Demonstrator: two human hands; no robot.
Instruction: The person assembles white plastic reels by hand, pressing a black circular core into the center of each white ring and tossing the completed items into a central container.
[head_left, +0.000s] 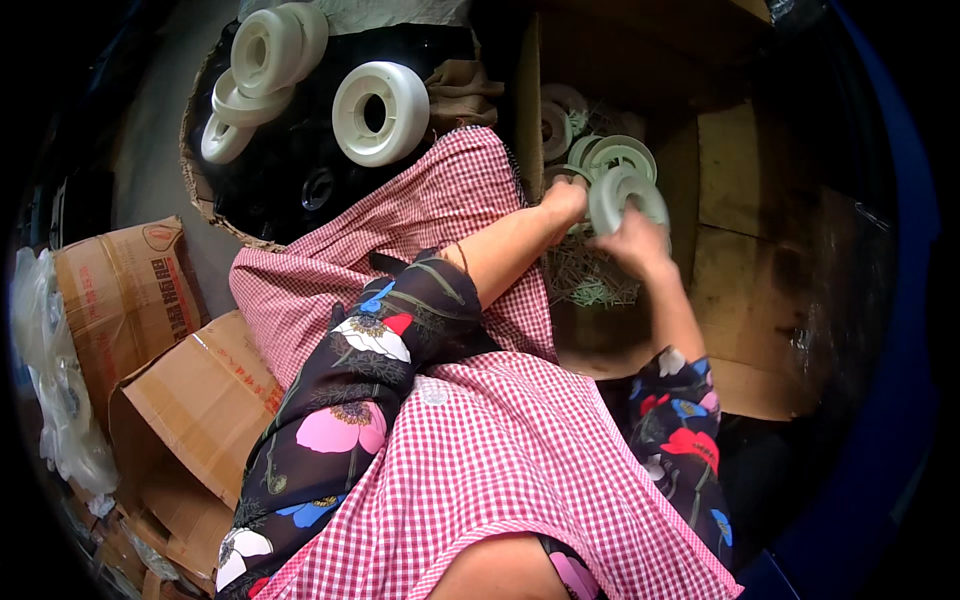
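Note:
Over an open cardboard box on the right, my right hand [637, 240] grips a white plastic ring-shaped wheel [606, 200], its fingers reaching into the centre hole. Just left of it is my left hand [567, 200], fingers curled closed beside the rim of another ring; what they hold, if anything, is hidden. More pale wheels [625, 152] lie behind my hands inside the box. Below my hands, a heap of thin pale plastic scraps [590, 275] covers part of the box bottom.
The cardboard box [745, 180] has tall side walls. At the upper left, a black-lined container [310, 110] carries a single white wheel [380, 113] and a leaning stack of white wheels [266, 52]. Brown cartons [215, 375] and clear plastic wrap [62, 380] sit at the left.

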